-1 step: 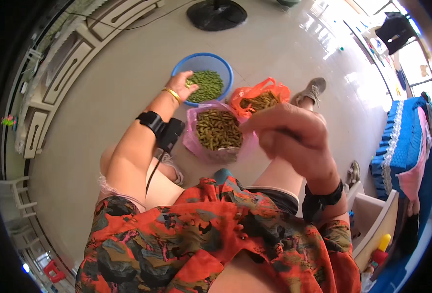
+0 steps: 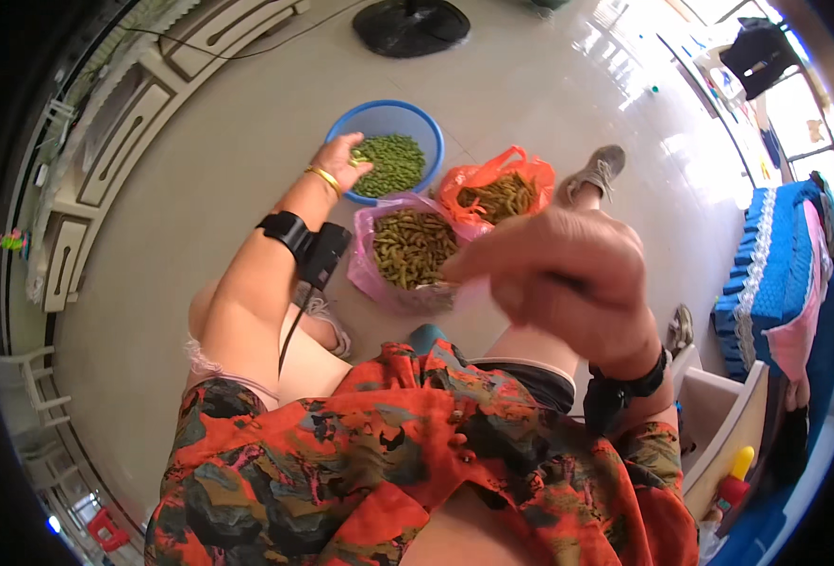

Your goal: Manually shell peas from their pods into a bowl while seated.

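Observation:
My left hand [image 2: 344, 162] is over the left rim of a blue plastic basin [image 2: 438, 141], thumb and fingers apart, with a few pale green bits showing between them. Shelled green beans [image 2: 390, 166] cover the basin's bottom. Raised close to the camera, my right hand [image 2: 568, 278] is curled and slightly blurred, its fingers bent together. Whatever they pinch, if anything, is hidden. Beyond its fingertips a pink plastic bag [image 2: 365, 259] stands full of brownish-green bean pods [image 2: 412, 247]. A red plastic bag [image 2: 469, 179] with more pods [image 2: 506, 195] sits to its right.
A round black stand base [image 2: 410, 26] rests on the tiled floor ahead. White drawers [image 2: 134, 132] line the left side. At the right are a blue lace-trimmed cover [image 2: 766, 274] and an open pale box [image 2: 718, 406]. My shoe [image 2: 603, 170] is beyond the bags.
The view has shifted slightly. My left hand's fingers are a little closer together over the basin. My right hand has shifted slightly and stays curled.

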Action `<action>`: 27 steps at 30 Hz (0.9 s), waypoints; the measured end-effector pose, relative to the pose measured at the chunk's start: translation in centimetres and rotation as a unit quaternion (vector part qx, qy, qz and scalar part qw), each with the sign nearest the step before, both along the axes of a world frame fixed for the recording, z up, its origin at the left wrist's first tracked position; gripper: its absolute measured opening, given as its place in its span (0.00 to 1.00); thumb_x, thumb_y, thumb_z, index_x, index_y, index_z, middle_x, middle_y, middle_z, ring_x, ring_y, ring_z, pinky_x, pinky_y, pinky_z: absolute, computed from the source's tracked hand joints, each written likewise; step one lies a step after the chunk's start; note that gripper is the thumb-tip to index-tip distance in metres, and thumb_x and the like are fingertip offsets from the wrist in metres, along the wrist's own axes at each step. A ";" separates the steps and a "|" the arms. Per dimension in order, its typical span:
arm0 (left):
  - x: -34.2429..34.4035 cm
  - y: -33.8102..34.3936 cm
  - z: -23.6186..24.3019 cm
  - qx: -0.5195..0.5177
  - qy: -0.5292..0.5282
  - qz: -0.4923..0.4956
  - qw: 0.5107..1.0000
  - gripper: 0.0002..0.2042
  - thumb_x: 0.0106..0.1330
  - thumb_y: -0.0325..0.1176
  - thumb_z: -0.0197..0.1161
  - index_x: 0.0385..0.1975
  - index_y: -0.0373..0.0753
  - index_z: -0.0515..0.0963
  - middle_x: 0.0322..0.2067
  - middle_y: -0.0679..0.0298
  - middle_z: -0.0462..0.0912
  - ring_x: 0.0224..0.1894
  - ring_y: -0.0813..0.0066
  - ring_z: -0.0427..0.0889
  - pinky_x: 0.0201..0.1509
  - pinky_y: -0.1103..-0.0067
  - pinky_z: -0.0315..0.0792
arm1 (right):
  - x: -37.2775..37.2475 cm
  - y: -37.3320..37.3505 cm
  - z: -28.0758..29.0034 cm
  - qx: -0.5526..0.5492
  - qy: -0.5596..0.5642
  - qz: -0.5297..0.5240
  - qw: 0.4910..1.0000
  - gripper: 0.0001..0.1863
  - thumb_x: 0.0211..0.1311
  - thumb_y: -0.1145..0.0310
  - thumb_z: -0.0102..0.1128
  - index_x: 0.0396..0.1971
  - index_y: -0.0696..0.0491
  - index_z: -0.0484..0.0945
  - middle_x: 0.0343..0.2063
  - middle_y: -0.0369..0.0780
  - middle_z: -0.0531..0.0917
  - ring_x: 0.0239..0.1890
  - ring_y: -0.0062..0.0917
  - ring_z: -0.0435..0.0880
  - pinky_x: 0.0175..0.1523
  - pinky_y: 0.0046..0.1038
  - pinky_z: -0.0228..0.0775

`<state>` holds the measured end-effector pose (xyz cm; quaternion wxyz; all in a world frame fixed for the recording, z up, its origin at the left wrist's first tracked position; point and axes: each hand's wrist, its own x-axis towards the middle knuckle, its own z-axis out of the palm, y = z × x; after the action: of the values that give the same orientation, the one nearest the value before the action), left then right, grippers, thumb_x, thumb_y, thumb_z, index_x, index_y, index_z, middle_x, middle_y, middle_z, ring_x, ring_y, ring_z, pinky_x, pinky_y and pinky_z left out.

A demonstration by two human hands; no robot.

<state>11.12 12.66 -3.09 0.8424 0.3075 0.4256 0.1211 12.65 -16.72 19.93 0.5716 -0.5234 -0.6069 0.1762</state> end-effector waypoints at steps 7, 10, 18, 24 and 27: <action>0.2 0.2 -0.3 0.009 -0.039 -0.023 0.999 0.36 0.59 0.31 0.57 0.62 0.30 0.42 0.63 0.44 0.34 0.65 0.47 0.38 0.66 0.61 0.46 | -3.4 -0.4 5.3 0.017 -0.079 0.030 0.996 0.07 0.44 0.73 0.60 0.27 0.53 0.80 0.13 0.35 0.70 0.10 0.18 0.66 0.18 0.19 0.60; -0.5 0.5 -0.3 0.016 -0.024 0.030 0.999 0.29 0.58 0.28 0.57 0.56 0.27 0.52 0.58 0.42 0.51 0.62 0.48 0.51 0.64 0.63 0.52 | -4.1 -1.0 5.0 0.041 -0.041 0.020 0.998 0.06 0.47 0.73 0.58 0.27 0.54 0.80 0.12 0.34 0.69 0.09 0.18 0.64 0.17 0.19 0.58; -2.9 -1.5 3.0 0.043 -0.104 0.001 0.994 0.09 0.54 0.14 0.47 0.36 0.27 0.66 0.37 0.52 0.71 0.39 0.62 0.76 0.45 0.76 0.75 | -4.4 -3.0 3.4 -0.052 0.115 -0.118 0.985 0.10 0.55 0.72 0.47 0.34 0.61 0.74 0.09 0.32 0.64 0.07 0.13 0.57 0.14 0.17 0.50; -5.3 -4.4 7.6 0.052 -0.140 -0.121 0.981 0.06 0.57 0.21 0.51 0.33 0.32 0.72 0.23 0.64 0.76 0.25 0.78 0.76 0.29 0.84 0.73 | -1.5 -1.3 -0.8 -0.231 0.306 -0.205 0.900 0.13 0.59 0.69 0.43 0.36 0.62 0.73 0.10 0.33 0.68 0.07 0.12 0.57 0.12 0.16 0.45; -5.9 -7.6 9.8 0.132 -0.167 -0.215 0.953 0.08 0.57 0.26 0.55 0.36 0.32 0.72 0.21 0.68 0.73 0.18 0.85 0.70 0.21 0.88 0.66 | 0.3 1.0 -3.6 -0.258 0.326 -0.211 0.885 0.15 0.60 0.64 0.43 0.39 0.61 0.72 0.11 0.35 0.68 0.06 0.14 0.57 0.11 0.17 0.45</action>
<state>5.22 5.04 6.73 0.8592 0.4759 0.1831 0.0418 12.98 -15.67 16.33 0.6059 -0.6811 -0.1943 0.3622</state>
